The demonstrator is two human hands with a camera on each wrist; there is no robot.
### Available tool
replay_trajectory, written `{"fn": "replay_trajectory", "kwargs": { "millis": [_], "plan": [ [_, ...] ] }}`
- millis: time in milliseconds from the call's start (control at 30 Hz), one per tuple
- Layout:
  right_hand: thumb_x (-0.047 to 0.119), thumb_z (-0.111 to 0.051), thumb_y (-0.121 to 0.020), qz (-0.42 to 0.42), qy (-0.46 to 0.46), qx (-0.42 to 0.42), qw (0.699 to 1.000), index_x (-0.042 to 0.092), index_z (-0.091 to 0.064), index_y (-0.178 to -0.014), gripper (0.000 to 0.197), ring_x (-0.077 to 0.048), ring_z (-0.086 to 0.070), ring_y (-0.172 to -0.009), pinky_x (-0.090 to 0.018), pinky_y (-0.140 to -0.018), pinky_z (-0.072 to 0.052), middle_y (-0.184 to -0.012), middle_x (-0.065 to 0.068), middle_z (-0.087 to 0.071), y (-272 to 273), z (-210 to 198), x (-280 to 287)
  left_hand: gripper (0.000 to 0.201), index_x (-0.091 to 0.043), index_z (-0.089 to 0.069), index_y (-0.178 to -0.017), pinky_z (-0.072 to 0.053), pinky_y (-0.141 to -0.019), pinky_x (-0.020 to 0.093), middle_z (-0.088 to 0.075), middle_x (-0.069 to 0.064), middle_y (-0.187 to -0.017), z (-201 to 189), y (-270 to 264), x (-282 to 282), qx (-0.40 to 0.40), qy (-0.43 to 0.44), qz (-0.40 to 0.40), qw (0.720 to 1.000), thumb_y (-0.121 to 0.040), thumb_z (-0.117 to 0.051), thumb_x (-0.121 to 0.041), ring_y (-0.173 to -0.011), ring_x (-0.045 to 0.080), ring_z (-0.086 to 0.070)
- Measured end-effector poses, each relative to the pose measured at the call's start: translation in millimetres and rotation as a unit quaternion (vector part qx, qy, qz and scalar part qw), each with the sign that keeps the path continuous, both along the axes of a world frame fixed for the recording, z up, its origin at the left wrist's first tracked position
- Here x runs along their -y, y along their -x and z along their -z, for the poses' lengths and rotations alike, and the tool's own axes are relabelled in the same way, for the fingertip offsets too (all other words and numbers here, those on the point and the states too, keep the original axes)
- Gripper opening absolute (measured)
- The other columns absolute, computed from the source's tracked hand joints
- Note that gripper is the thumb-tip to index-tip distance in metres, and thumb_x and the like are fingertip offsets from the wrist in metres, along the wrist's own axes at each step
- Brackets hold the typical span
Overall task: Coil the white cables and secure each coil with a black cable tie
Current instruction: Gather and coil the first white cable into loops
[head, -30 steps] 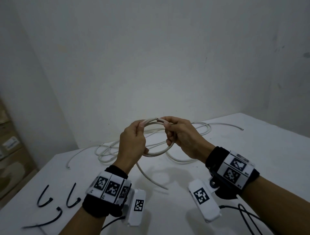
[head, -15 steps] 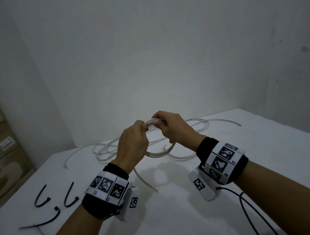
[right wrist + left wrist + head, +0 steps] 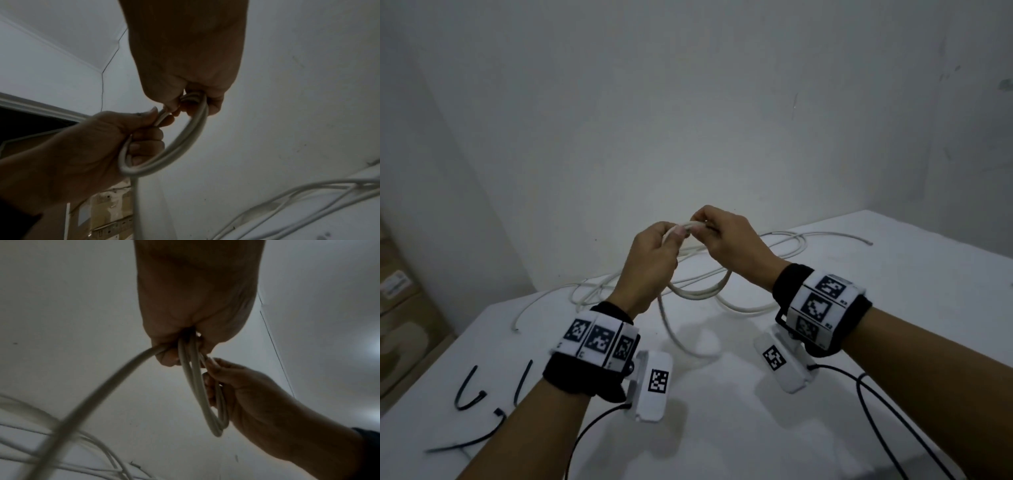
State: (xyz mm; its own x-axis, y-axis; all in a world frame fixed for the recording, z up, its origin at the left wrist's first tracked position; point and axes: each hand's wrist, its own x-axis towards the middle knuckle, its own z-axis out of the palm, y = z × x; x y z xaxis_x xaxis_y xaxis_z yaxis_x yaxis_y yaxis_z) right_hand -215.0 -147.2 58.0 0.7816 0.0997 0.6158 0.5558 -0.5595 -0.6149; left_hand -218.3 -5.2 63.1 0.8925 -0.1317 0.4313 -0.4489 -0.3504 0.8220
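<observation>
We grip the top of a small white coil (image 3: 698,291) in both our left hand (image 3: 650,263) and right hand (image 3: 729,243), fingers curled round its strands above the table (image 3: 893,308). A loose tail hangs toward 6 o'clock, so we judge this coil unfinished and untied. More white cable (image 3: 784,240) sprawls from 10 to 2 o'clock beyond our hands, and the black cable ties (image 3: 469,394) lie unused at 8 o'clock.

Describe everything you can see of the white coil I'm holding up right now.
The white coil is a small ring of a few loops of smooth, round, plastic-looking cable, held above the table. The left hand and right hand pinch its top together; its tail hangs toward the table. No tie is on it.
</observation>
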Motion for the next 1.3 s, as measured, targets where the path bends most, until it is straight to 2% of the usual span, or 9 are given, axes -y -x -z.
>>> {"fn": "replay_trajectory", "kwargs": {
  "millis": [67, 167, 233, 333, 600, 800, 967, 1167, 1300],
  "plan": [
    [0.030, -0.056, -0.092, 0.061, -0.006, 0.019, 0.998, 0.015, -0.054, -0.120, 0.033, -0.016, -0.051, -0.091, -0.026, -0.081, -0.043, -0.101, -0.006, -0.057, 1.9, 7.6, -2.0, 0.027, -0.017, -0.063, -0.084, -0.032, -0.050, 0.027, -0.043, -0.003, -0.055, 2.8, -8.0, 0.3, 0.017, 0.031, -0.040, 0.999, -0.100, -0.043, -0.025, -0.051, 0.014, -0.036],
    [0.035, -0.055, -0.091, 0.123, -0.116, 0.032, 0.985, 0.018, -0.054, -0.100, 0.018, -0.013, -0.054, -0.074, -0.029, -0.067, -0.043, -0.082, 0.002, -0.057, 19.4, 18.7, -5.2, 0.029, -0.019, -0.060, -0.078, -0.031, -0.050, 0.028, -0.040, -0.001, -0.055, 0.2, -18.0, -3.1, 0.028, 0.123, -0.107, 0.986, -0.100, -0.042, -0.025, -0.049, 0.015, -0.036],
    [0.038, -0.052, -0.093, 0.066, -0.145, -0.083, 0.984, 0.015, -0.053, -0.080, 0.026, -0.011, -0.055, -0.050, -0.027, -0.048, -0.044, -0.064, 0.001, -0.059, 34.0, 28.2, -6.0, 0.029, -0.018, -0.058, -0.078, -0.031, -0.047, 0.026, -0.040, 0.000, -0.056, -3.0, -21.4, -5.7, 0.032, 0.171, -0.133, 0.976, -0.101, -0.040, -0.023, -0.046, 0.013, -0.036],
    [0.044, -0.046, -0.094, -0.023, -0.165, -0.274, 0.947, 0.009, -0.049, -0.088, 0.036, -0.019, -0.062, -0.048, -0.020, -0.038, -0.041, -0.075, -0.013, -0.067, 44.6, 50.6, -12.4, 0.029, -0.016, -0.057, -0.081, -0.030, -0.042, 0.023, -0.037, -0.002, -0.055, -5.6, -20.1, -6.8, 0.020, 0.223, -0.143, 0.964, -0.102, -0.038, -0.022, -0.039, 0.007, -0.034],
    [-0.007, -0.049, -0.090, -0.103, -0.636, -0.344, 0.683, -0.001, -0.051, -0.086, 0.008, -0.025, -0.058, -0.064, -0.031, -0.057, -0.059, -0.077, -0.016, -0.055, 12.8, 64.5, -28.3, 0.030, -0.010, -0.058, -0.082, -0.029, -0.038, 0.019, -0.034, -0.007, -0.044, 4.4, -13.6, -9.7, -0.029, 0.275, -0.116, 0.954, -0.102, -0.038, -0.019, -0.036, 0.007, -0.031],
    [-0.009, -0.053, -0.085, -0.117, -0.518, -0.334, 0.779, -0.001, -0.060, -0.108, 0.025, -0.017, -0.059, -0.057, -0.022, -0.052, -0.050, -0.075, -0.011, -0.062, 8.5, 57.6, -27.0, 0.030, -0.016, -0.059, -0.078, -0.032, -0.046, 0.027, -0.038, 0.000, -0.053, 9.4, -10.5, -14.4, 0.001, 0.184, -0.133, 0.974, -0.101, -0.039, -0.021, -0.045, 0.013, -0.035],
    [-0.003, -0.055, -0.084, -0.185, -0.470, -0.323, 0.800, 0.010, -0.069, -0.100, 0.025, -0.016, -0.061, -0.065, -0.021, -0.057, -0.045, -0.075, -0.002, -0.065, 10.6, 52.9, -21.0, 0.029, -0.024, -0.061, -0.075, -0.045, -0.081, 0.065, -0.052, 0.040, -0.088, 13.0, -14.3, -20.0, 0.029, 0.128, -0.158, 0.979, -0.097, -0.042, -0.028, -0.078, 0.026, -0.043],
    [0.018, -0.046, -0.092, -0.182, -0.482, -0.302, 0.802, 0.014, -0.068, -0.095, 0.023, -0.015, -0.055, -0.071, -0.026, -0.063, -0.038, -0.078, -0.002, -0.066, 9.4, 42.9, -18.3, 0.030, -0.023, -0.061, -0.076, -0.037, -0.069, 0.040, -0.048, -0.006, -0.062, 17.6, -13.1, -19.9, 0.018, 0.118, -0.152, 0.981, -0.098, -0.042, -0.027, -0.073, 0.024, -0.044],
    [0.031, -0.055, -0.091, -0.152, -0.454, -0.271, 0.835, 0.017, -0.059, -0.076, 0.021, -0.012, -0.048, -0.062, -0.026, -0.060, -0.037, -0.068, 0.002, -0.058, 11.4, 43.3, -23.4, 0.028, -0.020, -0.062, -0.081, -0.046, -0.072, 0.056, -0.060, 0.026, -0.082, 20.6, -10.3, -15.5, 0.031, 0.108, -0.161, 0.981, -0.099, -0.042, -0.027, -0.073, 0.040, -0.047]
  ]
}}
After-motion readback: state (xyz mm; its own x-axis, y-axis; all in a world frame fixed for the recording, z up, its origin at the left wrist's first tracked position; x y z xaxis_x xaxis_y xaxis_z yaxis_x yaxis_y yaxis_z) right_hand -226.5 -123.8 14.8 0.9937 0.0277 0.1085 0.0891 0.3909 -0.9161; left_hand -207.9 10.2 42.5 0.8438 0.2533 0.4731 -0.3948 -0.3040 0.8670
